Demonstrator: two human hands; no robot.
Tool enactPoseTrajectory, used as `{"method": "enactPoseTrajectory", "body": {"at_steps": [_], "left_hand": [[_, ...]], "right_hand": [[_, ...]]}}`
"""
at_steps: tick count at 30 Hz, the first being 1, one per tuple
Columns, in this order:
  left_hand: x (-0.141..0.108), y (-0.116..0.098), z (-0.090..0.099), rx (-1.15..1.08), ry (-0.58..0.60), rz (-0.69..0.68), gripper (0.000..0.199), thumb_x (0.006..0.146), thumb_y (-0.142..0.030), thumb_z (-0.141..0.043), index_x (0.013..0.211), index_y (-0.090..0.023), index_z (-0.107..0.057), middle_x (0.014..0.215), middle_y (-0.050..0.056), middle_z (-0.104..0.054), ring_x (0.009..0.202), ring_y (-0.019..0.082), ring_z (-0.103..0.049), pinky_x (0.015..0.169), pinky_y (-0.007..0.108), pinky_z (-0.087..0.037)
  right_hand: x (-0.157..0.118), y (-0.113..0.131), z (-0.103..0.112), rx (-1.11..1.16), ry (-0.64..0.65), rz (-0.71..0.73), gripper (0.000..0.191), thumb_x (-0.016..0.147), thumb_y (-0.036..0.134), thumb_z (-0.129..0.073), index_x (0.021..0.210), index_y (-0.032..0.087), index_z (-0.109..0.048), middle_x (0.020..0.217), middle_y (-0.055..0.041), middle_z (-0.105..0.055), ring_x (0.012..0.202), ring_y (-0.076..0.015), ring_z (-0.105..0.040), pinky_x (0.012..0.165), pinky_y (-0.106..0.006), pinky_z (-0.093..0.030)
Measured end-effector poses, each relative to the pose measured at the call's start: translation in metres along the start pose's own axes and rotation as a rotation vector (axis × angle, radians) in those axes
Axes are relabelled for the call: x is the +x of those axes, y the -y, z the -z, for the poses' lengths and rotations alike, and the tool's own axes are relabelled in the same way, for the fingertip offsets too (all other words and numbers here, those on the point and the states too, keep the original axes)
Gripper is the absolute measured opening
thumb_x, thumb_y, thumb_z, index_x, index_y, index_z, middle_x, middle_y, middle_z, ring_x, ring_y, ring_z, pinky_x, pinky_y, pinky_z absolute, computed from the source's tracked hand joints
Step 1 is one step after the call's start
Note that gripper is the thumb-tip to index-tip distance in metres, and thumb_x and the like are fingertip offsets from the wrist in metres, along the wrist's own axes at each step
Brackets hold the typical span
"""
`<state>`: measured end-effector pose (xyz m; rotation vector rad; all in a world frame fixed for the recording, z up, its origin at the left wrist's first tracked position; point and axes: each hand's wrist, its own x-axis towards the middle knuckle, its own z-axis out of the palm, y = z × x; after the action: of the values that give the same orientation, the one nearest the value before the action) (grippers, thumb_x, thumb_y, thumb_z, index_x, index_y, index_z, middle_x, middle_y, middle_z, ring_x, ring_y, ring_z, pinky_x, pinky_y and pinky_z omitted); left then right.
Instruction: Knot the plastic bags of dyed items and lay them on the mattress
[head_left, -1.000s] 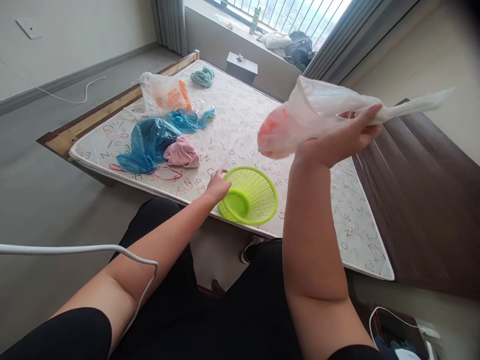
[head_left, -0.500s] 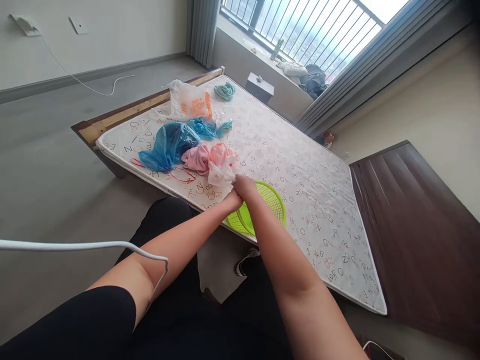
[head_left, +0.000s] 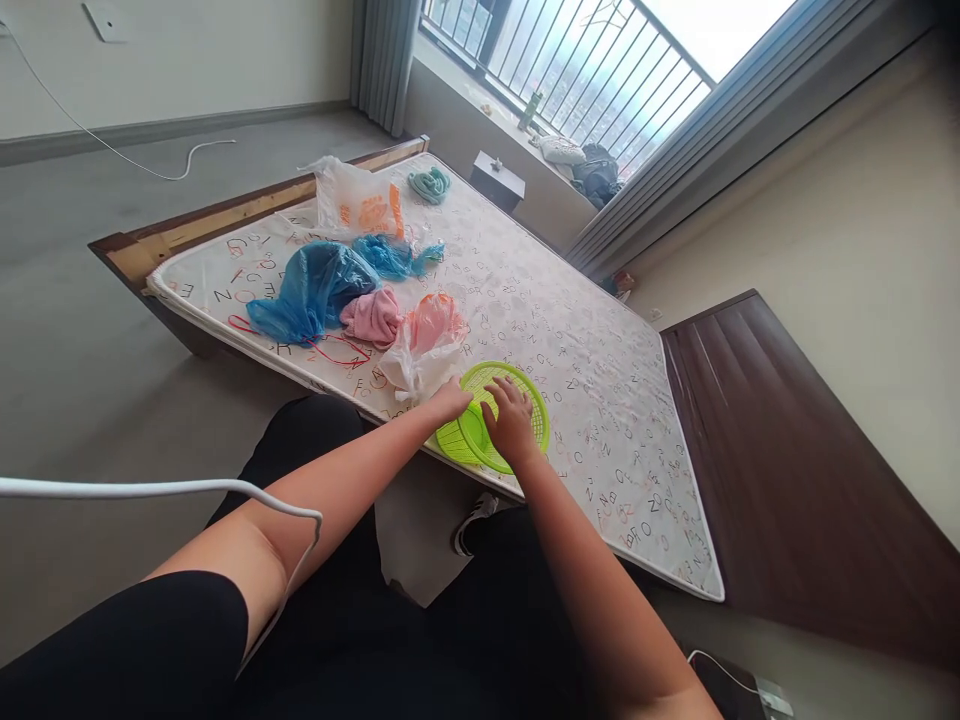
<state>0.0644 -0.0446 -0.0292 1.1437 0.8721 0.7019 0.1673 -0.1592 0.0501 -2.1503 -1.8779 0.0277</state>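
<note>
A green mesh basket (head_left: 538,440) lies tipped at the near edge of the mattress, its mouth facing right. My right hand (head_left: 511,415) is over the basket's mouth with its fingers spread, holding nothing. Beside the basket's upper left rim is my left hand (head_left: 451,398); its fingers are too small and partly hidden to tell how they are set. A clear plastic bag (head_left: 416,365) with something pink and orange in it rests just left of that hand. Touching this bag is a pink cloth (head_left: 371,317), and a blue plastic bag (head_left: 315,290) lies further left.
On the mattress (head_left: 585,350) farther back are a white bag with orange print (head_left: 352,200) and a teal coiled cloth (head_left: 430,185). A dark headboard (head_left: 795,440) stands right. A white cable (head_left: 150,489) crosses my left arm.
My right hand has left the clear bag, moved right over the basket and spread its fingers. The two hands have parted, and the clear bag now lies spread out. The view has shifted somewhat.
</note>
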Motion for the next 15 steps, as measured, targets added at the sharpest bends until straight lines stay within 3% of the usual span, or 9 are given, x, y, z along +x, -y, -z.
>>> {"method": "enactPoseTrajectory", "body": {"at_steps": [4, 9, 12, 15], "left_hand": [[0.000, 0.001, -0.001, 0.304, 0.019, 0.149, 0.053, 0.072, -0.020, -0.067, 0.124, -0.015, -0.058, 0.112, 0.014, -0.072, 0.101, 0.028, -0.067, 0.081, 0.031, -0.050], [-0.002, -0.007, -0.006, 0.443, 0.028, 0.129, 0.057, 0.080, -0.023, -0.062, 0.136, -0.013, -0.053, 0.123, 0.017, -0.070, 0.111, 0.030, -0.067, 0.090, 0.034, -0.051], [-0.007, -0.009, -0.012, 0.441, 0.027, 0.115, 0.058, 0.083, -0.025, -0.060, 0.139, -0.012, -0.050, 0.125, 0.018, -0.069, 0.112, 0.031, -0.067, 0.092, 0.037, -0.051], [-0.016, -0.008, -0.019, 0.458, -0.007, 0.078, 0.058, 0.086, -0.028, -0.059, 0.140, -0.012, -0.049, 0.131, 0.019, -0.066, 0.120, 0.032, -0.064, 0.100, 0.039, -0.048]], "right_hand": [[-0.081, -0.047, 0.000, -0.025, -0.176, -0.139, 0.032, 0.099, 0.032, -0.045, 0.125, 0.023, -0.061, 0.150, -0.0120, -0.052, 0.150, -0.0307, -0.034, 0.118, -0.064, -0.022], [-0.163, -0.086, -0.003, 0.022, -0.343, -0.342, 0.037, 0.098, 0.037, -0.045, 0.127, 0.019, -0.059, 0.147, -0.0173, -0.053, 0.148, -0.0337, -0.037, 0.116, -0.062, -0.032], [-0.177, -0.089, -0.004, 0.070, -0.416, -0.388, 0.038, 0.098, 0.037, -0.044, 0.128, 0.016, -0.056, 0.143, -0.0198, -0.055, 0.143, -0.0327, -0.043, 0.116, -0.059, -0.036], [-0.168, -0.086, -0.008, 0.107, -0.394, -0.345, 0.043, 0.099, 0.037, -0.045, 0.136, 0.017, -0.050, 0.144, -0.0189, -0.053, 0.142, -0.0300, -0.044, 0.117, -0.057, -0.036]]}}
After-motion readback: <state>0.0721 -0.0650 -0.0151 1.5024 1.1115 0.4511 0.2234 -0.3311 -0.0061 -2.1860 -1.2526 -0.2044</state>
